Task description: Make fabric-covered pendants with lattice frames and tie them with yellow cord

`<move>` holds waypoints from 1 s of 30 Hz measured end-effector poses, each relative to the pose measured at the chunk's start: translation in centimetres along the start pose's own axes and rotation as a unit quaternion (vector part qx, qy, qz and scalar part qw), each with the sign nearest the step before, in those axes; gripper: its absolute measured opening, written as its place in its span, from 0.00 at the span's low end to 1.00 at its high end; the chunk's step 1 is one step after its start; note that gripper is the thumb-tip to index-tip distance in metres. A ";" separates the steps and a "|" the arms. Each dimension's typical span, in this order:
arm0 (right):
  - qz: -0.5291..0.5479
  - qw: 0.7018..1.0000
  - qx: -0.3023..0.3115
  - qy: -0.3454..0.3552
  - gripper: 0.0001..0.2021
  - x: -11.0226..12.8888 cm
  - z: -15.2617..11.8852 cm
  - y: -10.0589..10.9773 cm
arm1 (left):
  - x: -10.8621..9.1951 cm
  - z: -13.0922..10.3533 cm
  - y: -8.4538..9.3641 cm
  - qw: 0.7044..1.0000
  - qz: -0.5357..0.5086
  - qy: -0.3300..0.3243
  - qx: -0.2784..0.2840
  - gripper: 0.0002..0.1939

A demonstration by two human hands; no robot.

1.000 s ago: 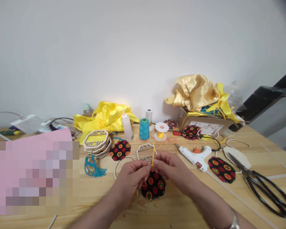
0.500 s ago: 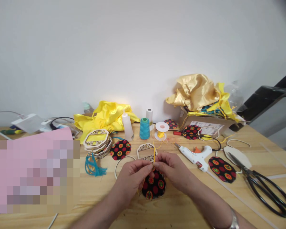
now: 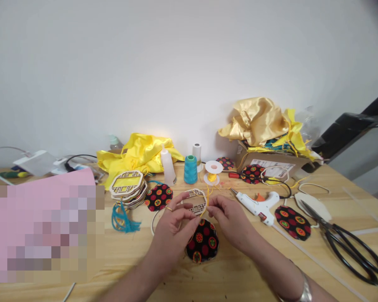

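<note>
Both my hands meet over a black fabric disc [image 3: 203, 243] with red, orange and green round motifs, near the middle of the table. My left hand [image 3: 176, 228] pinches a yellow cord [image 3: 207, 200] between thumb and index finger, its other fingers raised. On the other side my right hand [image 3: 229, 220] has its fingers closed on the same cord, close to the left fingertips. Just behind the hands lies a pale wooden lattice frame [image 3: 202, 201]. From the cord's upper end, strands run up toward a white spool of yellow cord [image 3: 212, 177].
A white glue gun [image 3: 261, 205] and large black-handled scissors [image 3: 346, 241] lie to the right. Stacked wooden frames [image 3: 129, 186] and a blue tassel [image 3: 124, 220] are left. A teal thread cone [image 3: 190, 170] and squeeze bottle [image 3: 168, 165] stand behind; a cardboard box [image 3: 264, 161] sits back right.
My left hand's middle fingers have lifted and spread from the pinch. My right hand has moved slightly up and right, and the cord between the hands has become slanted.
</note>
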State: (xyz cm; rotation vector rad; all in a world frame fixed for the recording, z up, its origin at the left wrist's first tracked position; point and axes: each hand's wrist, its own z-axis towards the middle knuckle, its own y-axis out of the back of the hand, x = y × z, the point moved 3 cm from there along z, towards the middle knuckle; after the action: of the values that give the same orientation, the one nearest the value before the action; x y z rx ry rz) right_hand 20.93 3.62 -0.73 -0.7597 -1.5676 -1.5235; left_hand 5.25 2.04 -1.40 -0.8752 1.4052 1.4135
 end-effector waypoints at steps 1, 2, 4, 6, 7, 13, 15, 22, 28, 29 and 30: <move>0.001 1.000 -0.005 -0.001 0.08 0.0 0.0 0.0 | 0.0 -0.1 -0.1 1.000 0.002 -0.016 0.003 0.07; 0.004 1.000 -0.008 -0.001 0.08 -0.1 0.1 0.0 | 0.0 -0.3 -0.3 0.999 0.008 -0.032 0.007 0.06; 0.020 1.000 -0.010 -0.004 0.08 -0.2 0.2 0.0 | 0.0 -0.6 -0.6 0.997 0.033 -0.062 0.015 0.06; 0.054 0.998 -0.003 -0.017 0.08 -0.5 0.2 -0.2 | 0.0 -0.9 -0.9 0.994 0.065 -0.083 0.025 0.06; 0.076 0.997 0.002 -0.027 0.08 -0.6 0.2 -0.3 | 0.0 -1.1 -1.0 0.992 0.079 -0.090 0.031 0.07; 0.228 0.969 0.052 -0.083 0.08 -0.3 -0.1 -1.0 | 0.0 -1.3 -1.6 0.988 0.105 -0.097 0.061 0.10; 0.283 0.951 0.077 -0.093 0.08 0.1 -0.2 -1.1 | 0.0 -1.2 -1.7 0.988 0.097 -0.096 0.071 0.09; 0.282 0.950 0.100 -0.085 0.08 0.4 -0.4 -1.1 | -1.0 -1.2 -1.3 0.993 0.040 -0.078 0.076 0.04; 0.177 0.980 0.077 -0.055 0.08 -0.3 -0.2 -1.1 | -0.7 -1.0 -1.1 0.980 -0.178 0.047 0.074 0.07; 0.164 0.982 0.075 -0.053 0.08 -0.3 -0.3 -1.2 | -0.6 -0.9 -1.1 0.979 -0.180 0.068 0.072 0.09; 0.151 0.985 0.073 -0.051 0.08 -0.3 -0.3 -1.1 | -0.5 -0.7 -1.1 0.979 -0.174 0.084 0.070 0.10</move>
State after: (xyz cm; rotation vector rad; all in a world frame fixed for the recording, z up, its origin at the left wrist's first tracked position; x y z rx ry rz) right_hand 20.16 3.24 -1.61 -0.9554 -1.5388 -1.1542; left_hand 6.37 1.15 -1.36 -1.1076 1.3773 0.9844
